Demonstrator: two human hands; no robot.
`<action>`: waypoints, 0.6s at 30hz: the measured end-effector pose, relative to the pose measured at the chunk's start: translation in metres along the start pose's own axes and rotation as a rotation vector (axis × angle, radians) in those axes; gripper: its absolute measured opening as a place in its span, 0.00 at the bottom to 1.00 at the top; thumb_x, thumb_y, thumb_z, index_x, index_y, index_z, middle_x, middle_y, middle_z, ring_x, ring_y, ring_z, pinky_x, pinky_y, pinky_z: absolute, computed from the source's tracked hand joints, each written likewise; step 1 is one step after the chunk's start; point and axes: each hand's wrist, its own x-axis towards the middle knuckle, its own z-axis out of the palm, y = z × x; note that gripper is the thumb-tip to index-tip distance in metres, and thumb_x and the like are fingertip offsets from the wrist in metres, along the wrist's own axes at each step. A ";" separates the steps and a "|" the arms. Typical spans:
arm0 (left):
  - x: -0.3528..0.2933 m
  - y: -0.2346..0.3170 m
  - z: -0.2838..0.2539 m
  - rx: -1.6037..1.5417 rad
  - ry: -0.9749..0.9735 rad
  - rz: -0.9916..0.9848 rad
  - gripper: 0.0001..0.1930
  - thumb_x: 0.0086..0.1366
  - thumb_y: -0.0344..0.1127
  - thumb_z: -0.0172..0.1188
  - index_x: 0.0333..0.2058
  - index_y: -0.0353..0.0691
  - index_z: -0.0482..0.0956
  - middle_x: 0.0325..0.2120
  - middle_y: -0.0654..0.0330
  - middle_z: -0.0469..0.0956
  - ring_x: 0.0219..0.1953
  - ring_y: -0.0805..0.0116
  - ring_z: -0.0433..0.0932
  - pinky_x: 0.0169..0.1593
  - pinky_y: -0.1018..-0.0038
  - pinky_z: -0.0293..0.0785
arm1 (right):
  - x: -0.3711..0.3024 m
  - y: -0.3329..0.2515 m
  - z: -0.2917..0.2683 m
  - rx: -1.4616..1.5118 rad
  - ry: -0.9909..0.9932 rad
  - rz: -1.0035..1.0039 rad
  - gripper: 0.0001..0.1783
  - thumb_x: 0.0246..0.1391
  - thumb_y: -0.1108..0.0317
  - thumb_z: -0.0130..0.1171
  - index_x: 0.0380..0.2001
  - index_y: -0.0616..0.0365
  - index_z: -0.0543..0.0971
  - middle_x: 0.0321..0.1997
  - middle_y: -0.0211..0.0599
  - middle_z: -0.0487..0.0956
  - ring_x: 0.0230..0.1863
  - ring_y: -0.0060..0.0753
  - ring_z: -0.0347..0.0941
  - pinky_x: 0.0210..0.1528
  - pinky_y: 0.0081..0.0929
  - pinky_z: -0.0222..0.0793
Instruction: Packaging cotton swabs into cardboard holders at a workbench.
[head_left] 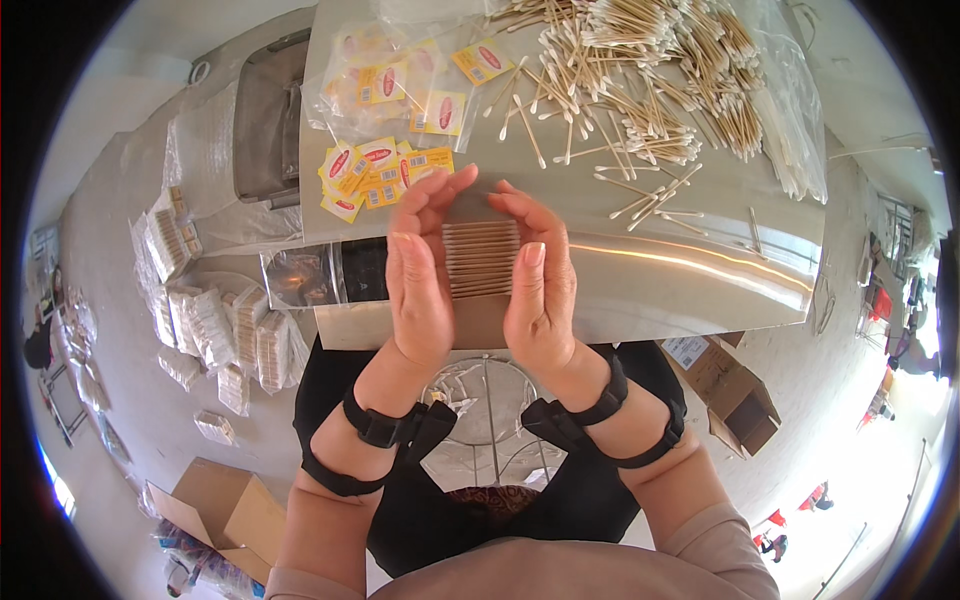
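Between my two palms lies a neat row of cotton swabs (pixel 481 262), its wooden sticks running crosswise from one hand to the other. My left hand (pixel 422 270) cups the left ends, and my right hand (pixel 540 270) cups the right ends. The fingers of both curve toward each other at the far side, with the thumbs upright. The palms hide the swab tips. Just left of my left hand, a clear plastic bag (pixel 302 277) lies on the table beside a dark strip. Yellow and white label cards (pixel 380 175) are spread beyond my left fingers.
A big heap of loose cotton swabs (pixel 640 60) covers the far right of the metal table (pixel 690 290), with strays nearer. Clear plastic bags (pixel 790 120) lie at its edge. Packed swab bundles (pixel 200 325) sit at left. Open cardboard boxes (pixel 225 510) stand lower left and right.
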 end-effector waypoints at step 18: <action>0.002 0.010 -0.029 0.062 0.085 0.034 0.31 0.80 0.57 0.28 0.63 0.36 0.63 0.53 0.47 0.76 0.56 0.60 0.75 0.63 0.64 0.68 | 0.000 -0.001 0.030 -0.065 -0.093 -0.002 0.26 0.77 0.57 0.35 0.63 0.68 0.65 0.62 0.47 0.72 0.64 0.34 0.67 0.68 0.32 0.59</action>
